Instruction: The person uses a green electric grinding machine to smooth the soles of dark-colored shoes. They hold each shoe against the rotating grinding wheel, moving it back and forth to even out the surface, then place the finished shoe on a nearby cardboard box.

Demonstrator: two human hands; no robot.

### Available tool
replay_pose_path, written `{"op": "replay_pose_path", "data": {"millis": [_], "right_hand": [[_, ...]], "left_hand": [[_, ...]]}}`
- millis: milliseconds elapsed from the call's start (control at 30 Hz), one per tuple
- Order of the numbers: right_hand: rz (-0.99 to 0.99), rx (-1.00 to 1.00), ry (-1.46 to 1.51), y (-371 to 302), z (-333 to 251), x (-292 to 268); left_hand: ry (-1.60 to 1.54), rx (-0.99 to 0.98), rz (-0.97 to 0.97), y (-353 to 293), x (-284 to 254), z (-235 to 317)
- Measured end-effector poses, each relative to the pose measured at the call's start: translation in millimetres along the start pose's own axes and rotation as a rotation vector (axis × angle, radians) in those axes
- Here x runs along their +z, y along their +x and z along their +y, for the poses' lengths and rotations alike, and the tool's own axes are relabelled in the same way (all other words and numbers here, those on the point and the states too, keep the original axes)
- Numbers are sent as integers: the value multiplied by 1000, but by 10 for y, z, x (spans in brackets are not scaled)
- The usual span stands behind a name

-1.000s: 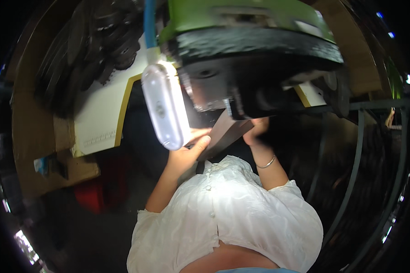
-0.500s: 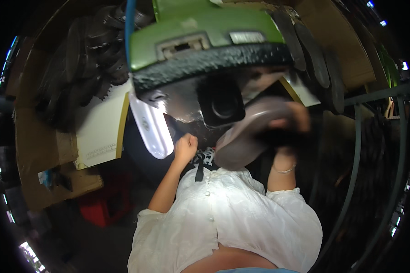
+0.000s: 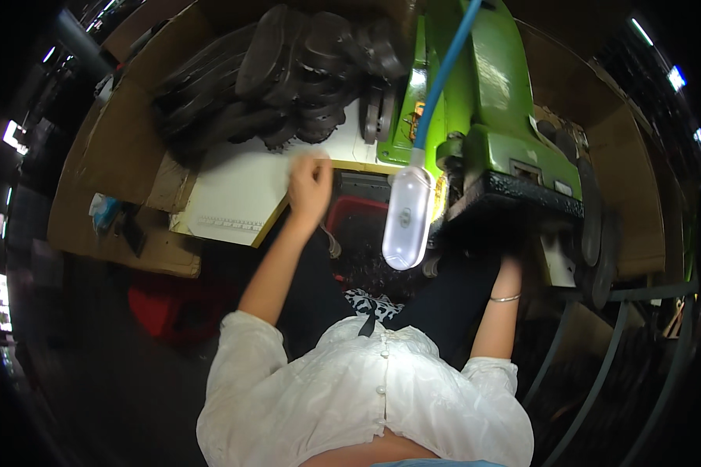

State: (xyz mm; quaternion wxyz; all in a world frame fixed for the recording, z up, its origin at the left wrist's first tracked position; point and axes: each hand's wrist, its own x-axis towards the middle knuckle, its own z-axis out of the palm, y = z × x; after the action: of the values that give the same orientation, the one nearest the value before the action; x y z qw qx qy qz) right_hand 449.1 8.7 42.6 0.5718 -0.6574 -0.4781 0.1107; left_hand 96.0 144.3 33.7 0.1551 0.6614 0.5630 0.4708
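My left hand (image 3: 310, 187) is raised over the edge of the white tabletop (image 3: 230, 191). Its fingers are curled in, slightly blurred, with nothing visible in them. Just beyond it lies a pile of dark brown shoe soles (image 3: 288, 74). My right forearm (image 3: 498, 319), with a bracelet at the wrist, reaches up under the head of a green machine (image 3: 514, 148). That head and deep shadow hide the right hand's fingers and whatever they may hold. A lit white lamp (image 3: 407, 218) hangs from a blue cable between my hands.
Cardboard walls (image 3: 109, 171) surround the worktop. More soles (image 3: 592, 226) stand right of the machine. A red container (image 3: 354, 210) sits below the table edge, and a red stool (image 3: 171, 303) stands lower left. Metal rails (image 3: 600, 373) run along the right.
My view has shifted, so the machine now appears farther right. My left hand has moved up and forward toward the soles. The sole in my right hand has gone out of sight under the machine head.
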Motion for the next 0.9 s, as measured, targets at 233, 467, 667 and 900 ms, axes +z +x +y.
{"op": "replay_pose_path", "data": {"millis": [233, 467, 667, 900], "right_hand": [[170, -66, -204, -430, 109, 134], [-491, 359, 262, -1083, -228, 422], [-791, 732, 853, -1294, -738, 911], [-1047, 521, 588, -1594, -311, 626]], "left_hand": [[442, 272, 352, 1605, -781, -243], [-157, 527, 195, 223, -596, 658], [-319, 374, -285, -1773, -187, 684], [-413, -100, -3, -1112, -366, 596]]}}
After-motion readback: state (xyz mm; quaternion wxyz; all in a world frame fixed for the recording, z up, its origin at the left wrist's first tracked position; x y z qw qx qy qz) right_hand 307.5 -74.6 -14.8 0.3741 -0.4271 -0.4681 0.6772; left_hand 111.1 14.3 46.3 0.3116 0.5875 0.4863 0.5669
